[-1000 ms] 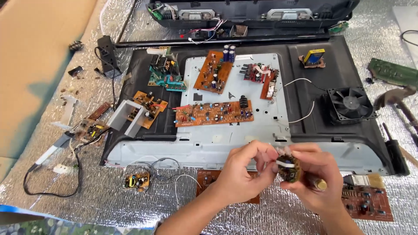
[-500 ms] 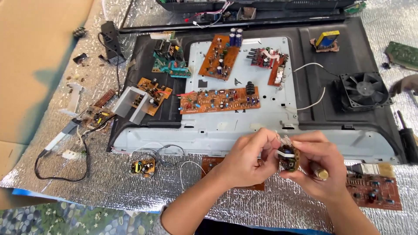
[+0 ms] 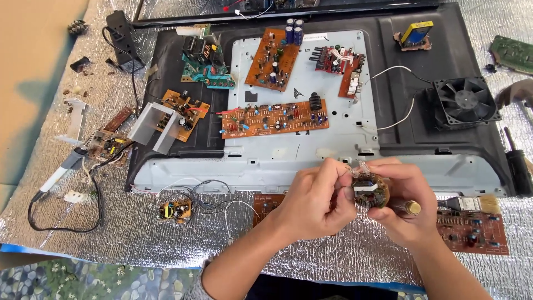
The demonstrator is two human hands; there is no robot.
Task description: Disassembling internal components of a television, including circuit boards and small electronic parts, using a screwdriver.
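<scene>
My left hand (image 3: 315,200) and my right hand (image 3: 405,203) meet over the near edge of a dismantled flat panel (image 3: 266,166). Between them is a small round circuit board (image 3: 371,190) with a white part on it and a clear plastic scrap at its top. My right hand cups it from the right, and a brass-coloured cap (image 3: 412,208) sticks out between those fingers. My left hand's fingertips pinch the board's left rim.
Several orange circuit boards (image 3: 275,119) and a green one (image 3: 208,66) lie on the grey metal panel. A black fan (image 3: 465,101) sits at the right, a brush (image 3: 472,204) and a brown board (image 3: 472,230) beside my right hand. A soldering iron (image 3: 58,175) lies left on silver foil.
The camera has come closer and tilted down, so the panel's top edge has left the view. My hands stay together on the small round board, turning it slightly.
</scene>
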